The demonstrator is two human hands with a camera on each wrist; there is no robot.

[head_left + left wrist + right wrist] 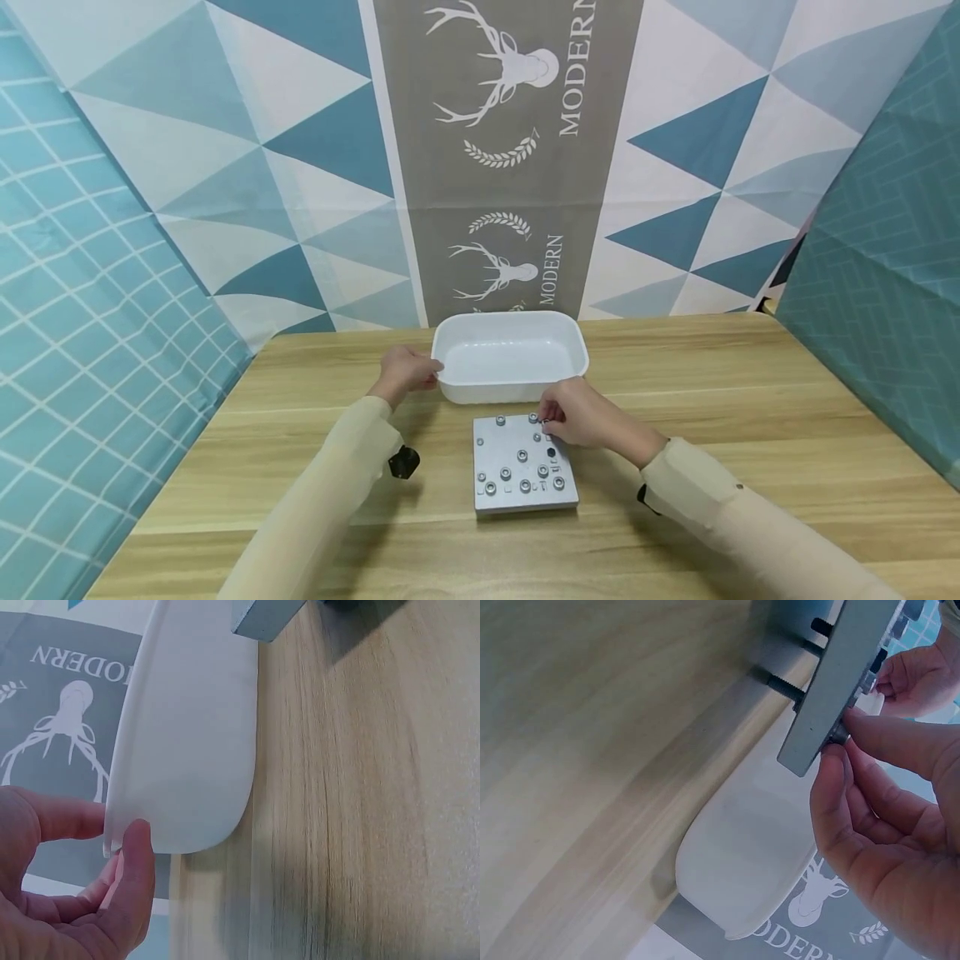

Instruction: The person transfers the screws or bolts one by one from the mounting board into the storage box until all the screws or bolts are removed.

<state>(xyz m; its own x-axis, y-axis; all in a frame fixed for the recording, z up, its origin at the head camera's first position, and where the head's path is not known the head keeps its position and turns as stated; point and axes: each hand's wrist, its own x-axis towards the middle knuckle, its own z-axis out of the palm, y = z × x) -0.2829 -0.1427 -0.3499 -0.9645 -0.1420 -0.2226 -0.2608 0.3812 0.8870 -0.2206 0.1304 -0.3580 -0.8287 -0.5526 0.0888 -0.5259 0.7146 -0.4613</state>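
A white rectangular tray [495,392] stands on the table. My left hand [408,369] pinches its left rim, with thumb and fingers on either side of the edge in the left wrist view. In front of the tray sits a silver metal block [497,446] holding several socket-head screws [558,483]. My right hand [579,414] is over the block's back right corner. There, thumb and fingertips pinch a screw head [839,735] at the block's face. Screw shanks [784,687] stick out of the block's underside in the right wrist view.
The wooden table [705,392] spreads out to both sides of the block and tray. A patterned cloth [517,183] hangs behind it. More cloth hangs at the left [82,250] and right [885,275]. A black device [403,462] sits at my left wrist.
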